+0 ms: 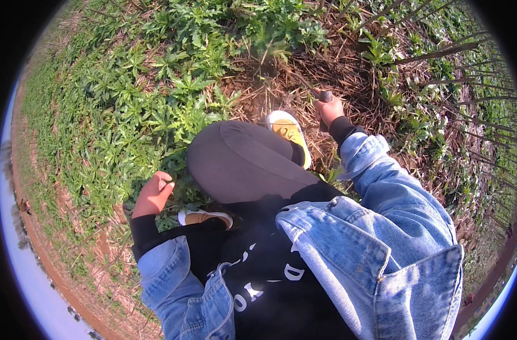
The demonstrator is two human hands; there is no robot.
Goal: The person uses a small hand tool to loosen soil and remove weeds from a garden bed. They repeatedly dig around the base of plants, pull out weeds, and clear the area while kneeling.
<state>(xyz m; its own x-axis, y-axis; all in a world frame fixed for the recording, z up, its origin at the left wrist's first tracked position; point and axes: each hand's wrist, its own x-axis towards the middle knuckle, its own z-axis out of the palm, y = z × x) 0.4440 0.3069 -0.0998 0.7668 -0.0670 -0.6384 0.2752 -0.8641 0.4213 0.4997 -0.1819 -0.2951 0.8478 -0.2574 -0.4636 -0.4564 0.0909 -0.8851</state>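
My right hand [330, 109] is closed round the handle of a hand tool [325, 97] with a thin, dark metal shaft. The shaft slants up and left, toward dry straw and bare soil [264, 88]; its working end is blurred, so its exact kind does not show. Off to the left, my left hand [152, 194] is held beside my bent knee, above the leafy green weeds [139, 110]. Its fingers are curled together, with a small dark bit at the fingertips that I cannot make out.
My yellow shoe [288, 131] stands on the straw near the tool, and my other shoe [204, 218] is under me. Thin bare stems [445, 52] lean in from the right. Dry straw [349, 73] covers the soil ahead.
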